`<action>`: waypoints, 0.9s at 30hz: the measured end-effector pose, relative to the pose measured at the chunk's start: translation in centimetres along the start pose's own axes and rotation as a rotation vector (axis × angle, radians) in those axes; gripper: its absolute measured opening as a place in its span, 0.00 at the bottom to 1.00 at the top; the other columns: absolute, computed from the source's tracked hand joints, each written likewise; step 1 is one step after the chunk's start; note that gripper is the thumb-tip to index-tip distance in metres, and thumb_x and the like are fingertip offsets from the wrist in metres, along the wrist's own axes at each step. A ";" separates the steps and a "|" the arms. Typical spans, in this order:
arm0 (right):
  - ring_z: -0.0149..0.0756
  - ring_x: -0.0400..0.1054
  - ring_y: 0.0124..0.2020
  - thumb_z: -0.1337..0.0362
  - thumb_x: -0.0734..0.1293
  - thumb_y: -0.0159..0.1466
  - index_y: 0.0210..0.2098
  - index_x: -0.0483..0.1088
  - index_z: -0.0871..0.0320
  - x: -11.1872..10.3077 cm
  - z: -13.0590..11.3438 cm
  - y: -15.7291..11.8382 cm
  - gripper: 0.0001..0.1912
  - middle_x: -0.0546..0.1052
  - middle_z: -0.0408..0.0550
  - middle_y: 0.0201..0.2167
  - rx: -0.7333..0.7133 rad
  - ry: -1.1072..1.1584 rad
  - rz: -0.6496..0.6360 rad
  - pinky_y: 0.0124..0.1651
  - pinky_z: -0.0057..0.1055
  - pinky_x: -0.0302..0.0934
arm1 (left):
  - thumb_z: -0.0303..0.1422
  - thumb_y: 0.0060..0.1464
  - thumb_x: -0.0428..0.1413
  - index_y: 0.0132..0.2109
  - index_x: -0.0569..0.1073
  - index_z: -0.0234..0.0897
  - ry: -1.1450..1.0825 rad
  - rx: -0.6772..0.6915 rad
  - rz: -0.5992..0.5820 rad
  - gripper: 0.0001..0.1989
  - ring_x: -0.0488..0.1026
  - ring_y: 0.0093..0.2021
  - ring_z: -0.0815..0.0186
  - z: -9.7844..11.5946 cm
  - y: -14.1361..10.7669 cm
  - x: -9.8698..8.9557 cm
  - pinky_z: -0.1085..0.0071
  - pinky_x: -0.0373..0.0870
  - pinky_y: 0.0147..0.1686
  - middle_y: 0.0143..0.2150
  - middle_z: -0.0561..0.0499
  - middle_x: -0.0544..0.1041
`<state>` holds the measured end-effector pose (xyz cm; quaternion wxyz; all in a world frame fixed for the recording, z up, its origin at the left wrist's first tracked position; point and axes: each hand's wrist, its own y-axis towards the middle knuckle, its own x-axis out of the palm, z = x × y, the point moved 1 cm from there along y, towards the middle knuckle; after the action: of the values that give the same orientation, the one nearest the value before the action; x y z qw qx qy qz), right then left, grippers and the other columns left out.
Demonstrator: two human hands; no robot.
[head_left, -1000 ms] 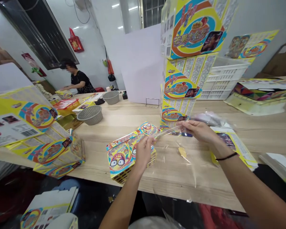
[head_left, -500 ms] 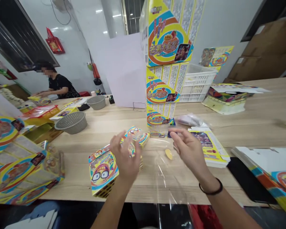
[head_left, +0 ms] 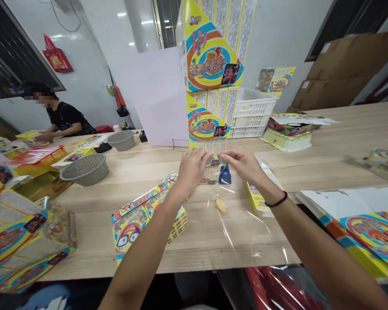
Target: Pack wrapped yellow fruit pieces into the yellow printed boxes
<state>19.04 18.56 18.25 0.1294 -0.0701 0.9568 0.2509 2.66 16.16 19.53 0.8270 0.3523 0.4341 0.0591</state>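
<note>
My left hand (head_left: 194, 170) and my right hand (head_left: 242, 163) are raised close together, fingertips pinched, before the tall box stack. Both seem to grip the upper edge of a clear plastic bag (head_left: 228, 237), whose sheet hangs down over the table toward its front edge. The pinched edge itself is barely visible. A small yellow oval piece (head_left: 220, 205) shows at the bag, below my hands. Left of the bag, colourful cartoon-face boxes (head_left: 129, 230) stand in a row, partly hidden behind my left forearm. Between and behind my hands lies a dark blue object (head_left: 225, 175).
A tall stack of yellow printed boxes (head_left: 213, 64) stands ahead. Wrapped boxes (head_left: 26, 232) sit at left, grey baskets (head_left: 86, 169) behind them. Flat printed cartons (head_left: 358, 219) lie at right, a white crate (head_left: 254, 112) at back. Another person (head_left: 67, 118) works at far left.
My left hand has moved up and right from above the boxes, its spread fingers closing to a pinch beside my right hand. My right hand has risen slightly. The view has shifted right.
</note>
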 end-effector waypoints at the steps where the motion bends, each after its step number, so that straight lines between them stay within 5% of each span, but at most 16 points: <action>1: 0.34 0.70 0.29 0.59 0.67 0.55 0.30 0.75 0.57 0.0 0.1 -0.3 0.08 0.77 0.44 0.27 0.028 0.063 -0.012 0.34 0.31 0.64 | 0.32 0.60 0.46 0.30 0.71 0.36 0.001 -0.005 -0.011 0.14 0.70 0.32 0.67 -0.1 -0.2 0.4 0.71 0.60 0.35 0.28 0.52 0.75; 5: 0.27 0.67 0.20 0.56 0.62 0.61 0.32 0.71 0.58 1.1 -1.3 -4.6 0.12 0.75 0.42 0.22 0.114 0.275 -0.024 0.26 0.26 0.63 | 0.35 0.59 0.49 0.31 0.70 0.36 0.075 0.040 0.158 0.11 0.68 0.34 0.65 1.5 -3.1 0.1 0.68 0.61 0.39 0.29 0.51 0.74; 10: 0.25 0.66 0.18 0.61 0.59 0.65 0.37 0.70 0.55 2.1 -4.3 -9.5 0.09 0.74 0.38 0.22 0.098 0.266 0.008 0.23 0.22 0.62 | 0.29 0.54 0.55 0.37 0.73 0.40 0.238 0.300 0.398 0.04 0.66 0.41 0.64 5.2 -6.4 -1.7 0.60 0.57 0.52 0.35 0.51 0.75; 16: 0.28 0.66 0.21 0.69 0.58 0.64 0.34 0.68 0.53 1.4 -6.2 -11.5 0.09 0.70 0.39 0.21 -0.167 -0.126 0.007 0.26 0.24 0.62 | 0.31 0.52 0.57 0.40 0.74 0.40 0.235 0.326 0.287 0.06 0.67 0.38 0.67 7.3 -7.3 -3.8 0.63 0.58 0.50 0.32 0.54 0.77; 20: 0.34 0.70 0.28 0.73 0.58 0.62 0.43 0.66 0.51 1.2 -6.8 -11.8 0.14 0.75 0.44 0.28 -0.402 -0.334 -0.003 0.30 0.29 0.64 | 0.30 0.53 0.56 0.41 0.73 0.39 0.238 0.346 0.207 0.07 0.68 0.39 0.67 7.9 -7.9 -4.7 0.62 0.57 0.51 0.34 0.54 0.78; 27: 0.35 0.68 0.22 0.73 0.56 0.63 0.35 0.63 0.53 1.2 -7.4 -11.8 0.09 0.73 0.44 0.21 -0.478 -0.489 -0.019 0.24 0.30 0.62 | 0.24 0.53 0.53 0.37 0.72 0.37 0.267 0.347 0.249 0.06 0.69 0.39 0.67 8.3 -8.6 -4.1 0.62 0.58 0.51 0.34 0.54 0.79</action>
<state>18.63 4.60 18.67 0.3372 -0.0451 0.8109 0.4761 4.62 3.71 19.94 0.6760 0.5288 0.4962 0.1313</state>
